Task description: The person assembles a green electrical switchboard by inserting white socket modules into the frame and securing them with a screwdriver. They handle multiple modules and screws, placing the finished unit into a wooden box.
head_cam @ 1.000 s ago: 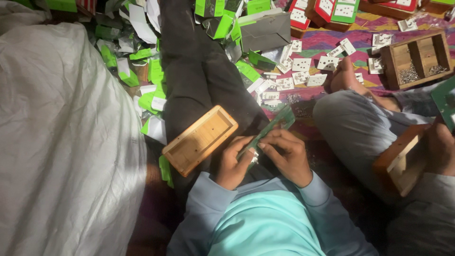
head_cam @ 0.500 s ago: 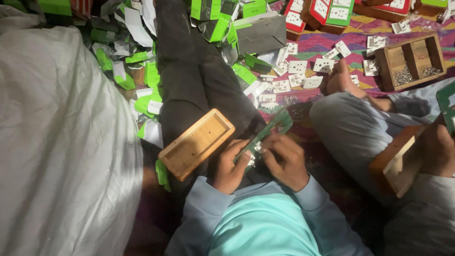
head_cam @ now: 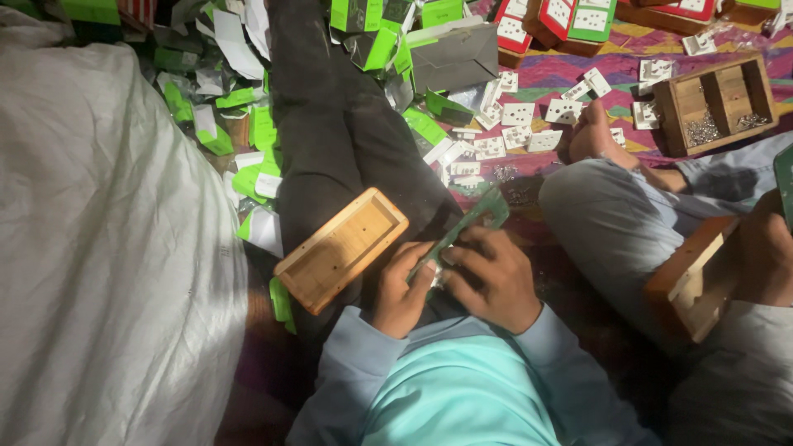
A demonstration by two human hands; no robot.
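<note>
- Left hand [head_cam: 402,287] and right hand [head_cam: 494,279] meet over the lap, both closed on one dark green flat package [head_cam: 464,231]; it runs slantwise from the fingers up and away to the right.
- Left fingers curl under the near end of the package, thumb on top. Right fingers press down on its middle. Something small and pale shows between the fingertips; too small to identify.
- Just left of the left hand, a shallow wooden tray [head_cam: 340,249] rests tilted on the dark trouser leg [head_cam: 330,140] that stretches away from the camera. The tray's hollow faces up.
- Light blue sleeves and a turquoise shirt front [head_cam: 462,396] fill the near edge.
- Left side: a large white sack [head_cam: 99,248].
- Far left and far centre: a heap of green cardboard boxes [head_cam: 248,124], some flattened, mixed with white scraps.
- Far right on the patterned mat [head_cam: 628,70]: scattered white socket plates [head_cam: 529,116], and a divided wooden box [head_cam: 719,99] with small metal parts inside.
- Right edge: a second person sits in grey trousers, bare foot [head_cam: 595,132] on the mat, a hand [head_cam: 768,256] holding another wooden box [head_cam: 690,281].
</note>
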